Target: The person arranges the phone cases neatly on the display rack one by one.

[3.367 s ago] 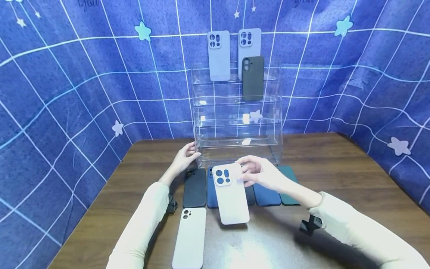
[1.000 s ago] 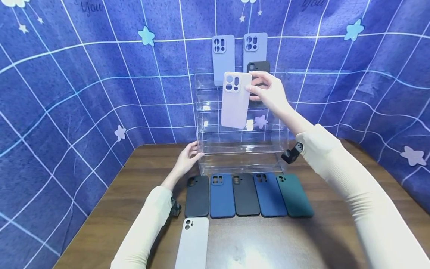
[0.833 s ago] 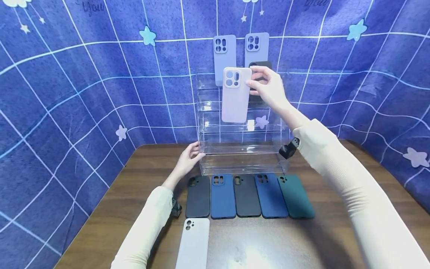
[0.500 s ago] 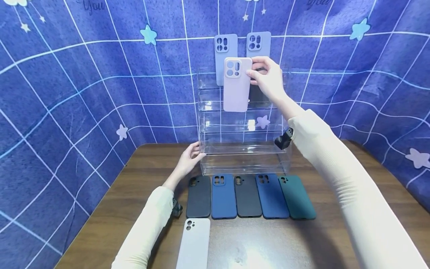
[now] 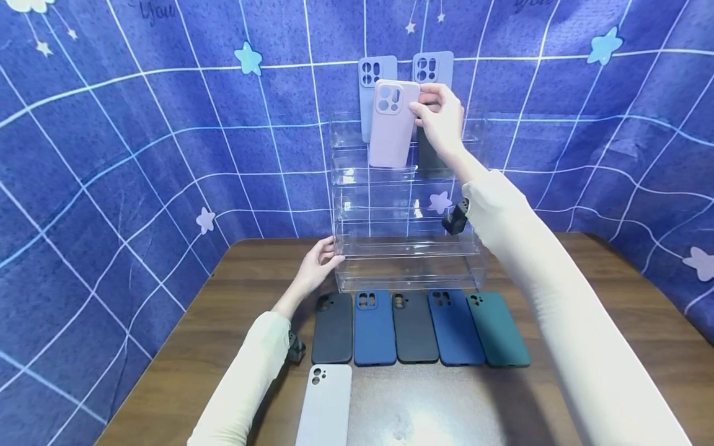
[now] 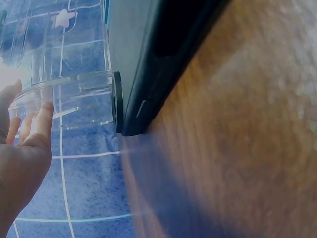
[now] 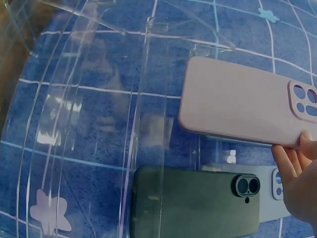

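My right hand (image 5: 444,124) pinches a pale pink phone case (image 5: 390,139) by its upper right edge, thumb in front and fingers behind. The case is upright, its camera cutout at the top left, in front of the upper tiers of a clear tiered display stand (image 5: 409,249). It partly covers a light blue phone case (image 5: 365,105) on the top tier. In the right wrist view, a dark green phone case (image 7: 198,198) leans in the stand beside the pink one. My left hand (image 5: 315,267) holds the stand's lower left side, thumb at the front edge.
Another light blue case (image 5: 442,62) stands on the top tier at right. Along the stand's foot lie black (image 5: 333,331), blue (image 5: 375,331), dark grey (image 5: 415,331), second blue (image 5: 457,331) and teal (image 5: 502,331) cases. A white case (image 5: 326,406) lies nearer me on the wooden table (image 5: 184,371).
My right hand has lifted the pink case from above the table row up to the stand's upper tiers. My left hand stays at the stand's lower left side.
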Action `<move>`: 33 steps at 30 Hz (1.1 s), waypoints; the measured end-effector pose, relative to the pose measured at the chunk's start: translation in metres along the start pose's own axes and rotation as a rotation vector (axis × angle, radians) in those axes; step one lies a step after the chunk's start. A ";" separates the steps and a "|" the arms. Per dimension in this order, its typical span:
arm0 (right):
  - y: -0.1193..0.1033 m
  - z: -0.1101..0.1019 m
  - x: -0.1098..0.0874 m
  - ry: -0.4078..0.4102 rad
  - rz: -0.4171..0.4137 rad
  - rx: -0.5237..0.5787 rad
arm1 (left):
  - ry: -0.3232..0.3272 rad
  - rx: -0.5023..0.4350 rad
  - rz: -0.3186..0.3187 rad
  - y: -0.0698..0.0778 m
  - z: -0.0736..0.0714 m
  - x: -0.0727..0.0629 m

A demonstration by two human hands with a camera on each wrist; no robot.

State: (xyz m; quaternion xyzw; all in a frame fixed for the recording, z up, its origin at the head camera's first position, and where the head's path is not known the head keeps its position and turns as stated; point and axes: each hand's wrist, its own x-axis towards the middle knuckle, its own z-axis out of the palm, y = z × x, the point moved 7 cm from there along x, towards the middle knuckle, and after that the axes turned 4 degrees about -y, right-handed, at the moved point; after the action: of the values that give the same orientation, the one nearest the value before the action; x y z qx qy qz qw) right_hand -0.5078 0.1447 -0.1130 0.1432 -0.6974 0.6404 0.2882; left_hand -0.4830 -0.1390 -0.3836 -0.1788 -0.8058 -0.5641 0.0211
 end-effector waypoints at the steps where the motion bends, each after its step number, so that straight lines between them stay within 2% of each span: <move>1: 0.001 0.001 0.002 0.004 -0.005 -0.009 | -0.006 -0.005 -0.005 0.001 0.000 0.000; 6: 0.010 0.009 0.009 0.009 -0.017 -0.052 | -0.017 -0.020 -0.015 0.005 0.001 -0.001; 11: 0.018 0.017 0.010 0.006 -0.013 -0.111 | -0.007 0.009 -0.006 0.001 0.002 -0.002; 16: 0.026 0.024 0.009 0.025 0.002 -0.093 | 0.002 0.020 0.027 -0.001 0.002 -0.001; 20: 0.030 0.028 0.010 0.022 0.028 -0.105 | 0.002 0.021 0.030 -0.002 0.002 -0.001; 23: 0.035 0.029 0.011 -0.004 0.044 -0.158 | 0.003 0.025 0.028 -0.002 0.002 -0.001; 29: 0.040 0.020 0.007 -0.019 -0.008 -0.340 | 0.006 0.027 0.031 -0.001 0.003 0.000; 33: 0.045 0.016 0.000 -0.027 -0.016 -0.349 | 0.010 0.030 0.032 -0.002 0.002 0.001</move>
State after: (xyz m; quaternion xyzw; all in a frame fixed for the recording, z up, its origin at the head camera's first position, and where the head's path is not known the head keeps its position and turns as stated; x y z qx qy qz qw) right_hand -0.5369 0.1353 -0.1493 0.1051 -0.8007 0.5053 0.3042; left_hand -0.4841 -0.1375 -0.3863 -0.1887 -0.8110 -0.5525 0.0367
